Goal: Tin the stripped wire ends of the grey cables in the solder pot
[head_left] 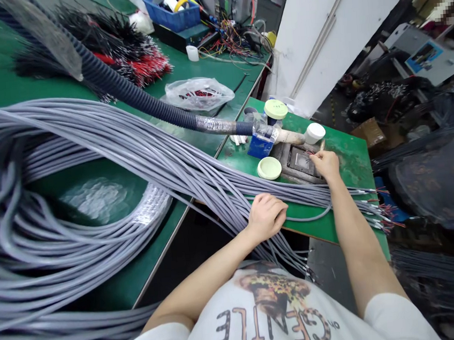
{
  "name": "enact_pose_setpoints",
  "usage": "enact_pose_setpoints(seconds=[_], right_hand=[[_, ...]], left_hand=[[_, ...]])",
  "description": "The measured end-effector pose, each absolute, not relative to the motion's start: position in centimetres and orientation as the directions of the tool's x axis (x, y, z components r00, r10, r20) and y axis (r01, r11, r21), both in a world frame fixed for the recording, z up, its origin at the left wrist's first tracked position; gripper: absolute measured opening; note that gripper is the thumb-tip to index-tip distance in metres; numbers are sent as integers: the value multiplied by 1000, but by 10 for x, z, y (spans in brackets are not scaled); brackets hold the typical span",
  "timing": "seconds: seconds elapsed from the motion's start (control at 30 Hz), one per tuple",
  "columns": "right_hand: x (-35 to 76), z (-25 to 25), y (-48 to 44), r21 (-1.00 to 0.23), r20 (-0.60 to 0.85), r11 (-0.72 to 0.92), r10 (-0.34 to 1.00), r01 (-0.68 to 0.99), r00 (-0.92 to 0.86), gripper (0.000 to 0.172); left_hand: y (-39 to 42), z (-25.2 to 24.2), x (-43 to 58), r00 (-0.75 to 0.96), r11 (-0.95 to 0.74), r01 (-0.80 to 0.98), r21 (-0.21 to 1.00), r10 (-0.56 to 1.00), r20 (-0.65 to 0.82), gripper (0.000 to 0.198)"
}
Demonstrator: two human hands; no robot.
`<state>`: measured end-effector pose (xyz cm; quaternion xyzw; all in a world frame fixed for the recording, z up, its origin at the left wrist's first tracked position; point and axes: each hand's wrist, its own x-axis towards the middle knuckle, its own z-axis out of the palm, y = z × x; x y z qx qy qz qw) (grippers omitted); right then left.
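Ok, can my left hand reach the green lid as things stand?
Probably yes: the left hand rests on the grey cables just short of the green lid, with only the bundle's far edge between them.

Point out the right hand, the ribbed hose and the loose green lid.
Right hand [326,164], head view, back of the hand.
Ribbed hose [125,84], head view, middle of its dark length.
Loose green lid [269,168], head view, centre of its top.
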<state>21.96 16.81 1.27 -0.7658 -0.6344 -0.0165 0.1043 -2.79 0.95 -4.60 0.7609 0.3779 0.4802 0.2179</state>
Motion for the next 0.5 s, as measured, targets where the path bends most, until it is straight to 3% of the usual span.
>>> enact_pose_setpoints(seconds=[0.5], right_hand=[[223, -5, 176, -100, 76, -258, 961, 961, 266, 34]], left_hand=[[9, -46, -29, 266, -635, 381, 672, 771, 579, 16]])
